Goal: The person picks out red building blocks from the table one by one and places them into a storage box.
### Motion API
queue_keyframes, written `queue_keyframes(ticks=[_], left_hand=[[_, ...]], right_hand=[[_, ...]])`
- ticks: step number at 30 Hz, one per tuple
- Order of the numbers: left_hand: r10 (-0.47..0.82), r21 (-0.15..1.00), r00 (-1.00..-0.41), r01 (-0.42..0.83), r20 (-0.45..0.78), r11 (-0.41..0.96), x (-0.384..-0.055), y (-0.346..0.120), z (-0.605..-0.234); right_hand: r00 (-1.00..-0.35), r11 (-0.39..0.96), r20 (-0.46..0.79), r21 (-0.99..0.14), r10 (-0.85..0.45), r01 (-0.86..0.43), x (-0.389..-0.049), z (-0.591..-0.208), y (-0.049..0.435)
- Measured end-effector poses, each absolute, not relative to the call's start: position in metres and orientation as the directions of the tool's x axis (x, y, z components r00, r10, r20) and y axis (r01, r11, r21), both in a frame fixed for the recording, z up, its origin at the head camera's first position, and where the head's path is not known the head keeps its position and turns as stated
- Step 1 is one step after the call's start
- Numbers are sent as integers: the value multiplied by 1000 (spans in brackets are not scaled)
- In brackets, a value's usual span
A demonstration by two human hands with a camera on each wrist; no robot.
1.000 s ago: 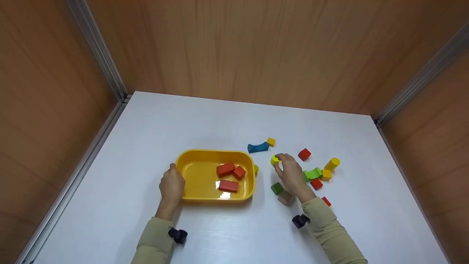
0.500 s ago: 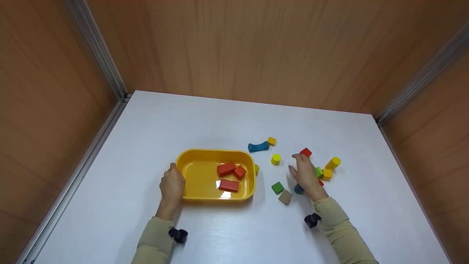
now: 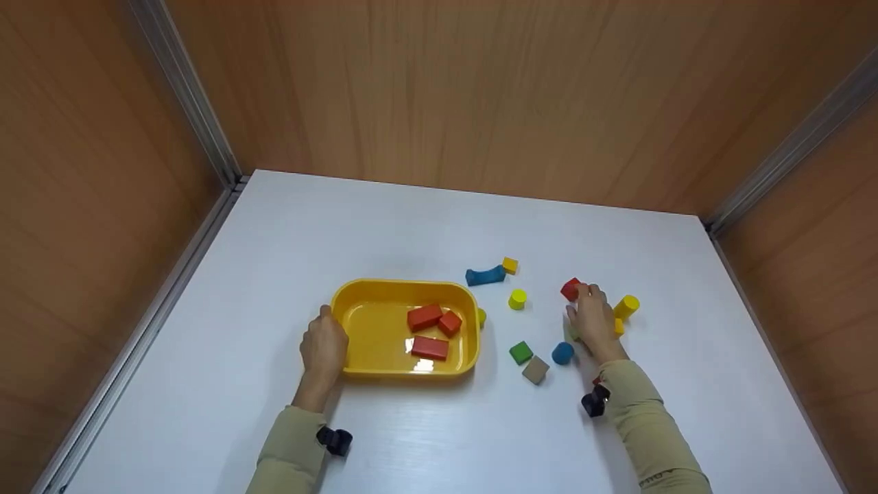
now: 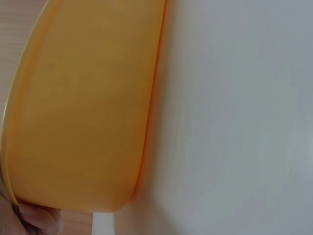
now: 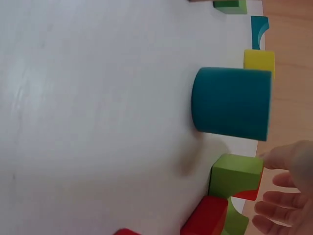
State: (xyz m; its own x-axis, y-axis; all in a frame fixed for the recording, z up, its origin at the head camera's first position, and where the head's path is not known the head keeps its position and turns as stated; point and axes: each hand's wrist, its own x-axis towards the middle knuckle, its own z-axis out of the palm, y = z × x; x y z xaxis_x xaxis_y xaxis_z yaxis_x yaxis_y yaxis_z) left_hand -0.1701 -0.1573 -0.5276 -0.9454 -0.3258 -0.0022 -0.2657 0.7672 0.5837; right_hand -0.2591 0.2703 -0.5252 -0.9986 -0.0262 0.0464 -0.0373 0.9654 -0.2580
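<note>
My left hand (image 3: 324, 346) grips the left rim of a yellow tray (image 3: 357, 372); its curled fingers show at the rim in the left wrist view. Two red blocks and a small red cube (image 3: 449, 323) lie inside the tray. On the right, my right hand (image 3: 593, 319) is over a cluster of toy blocks, its fingertips right at a red cube (image 3: 570, 289). Its fingers are relaxed and apart in the right wrist view, beside a light green arch block (image 5: 230, 176) and a red block (image 5: 208, 215). The hand hides much of this cluster from the head view.
Left of my right hand stand a blue cylinder (image 3: 562, 353), a green cube (image 3: 520, 353), a tan block (image 3: 536, 370) and a bright yellow cylinder (image 3: 517, 299). Farther back lie a blue arch block (image 3: 485, 276) and a yellow cube (image 3: 509, 265). A tall yellow cylinder (image 3: 627, 306) is at the right.
My right hand has let go of the bright yellow cylinder, left it standing beside the tray, and moved right over the cluster, uncovering the blue cylinder. My left hand stays at the tray.
</note>
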Motion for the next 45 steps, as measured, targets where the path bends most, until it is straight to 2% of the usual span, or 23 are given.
queue_keyframes(ticks=[13, 23, 32, 45], left_hand=[[-337, 587, -941, -295, -40, 754, -170, -161, -530], [-319, 608, -946, -218, 62, 764, -167, -162, -531], [-324, 612, -945, -227, 52, 758, -167, -161, -532], [-318, 617, -947, -220, 51, 755, -169, -161, -531]], right_hand=[[-998, 951, -58, -308, 18, 35, -276, -531, 282], [-981, 915, -186, -383, 58, 127, -288, -530, 279], [-958, 889, -266, -405, 109, 214, -297, -530, 274], [-969, 877, -232, -444, 87, 185, -299, -529, 272]])
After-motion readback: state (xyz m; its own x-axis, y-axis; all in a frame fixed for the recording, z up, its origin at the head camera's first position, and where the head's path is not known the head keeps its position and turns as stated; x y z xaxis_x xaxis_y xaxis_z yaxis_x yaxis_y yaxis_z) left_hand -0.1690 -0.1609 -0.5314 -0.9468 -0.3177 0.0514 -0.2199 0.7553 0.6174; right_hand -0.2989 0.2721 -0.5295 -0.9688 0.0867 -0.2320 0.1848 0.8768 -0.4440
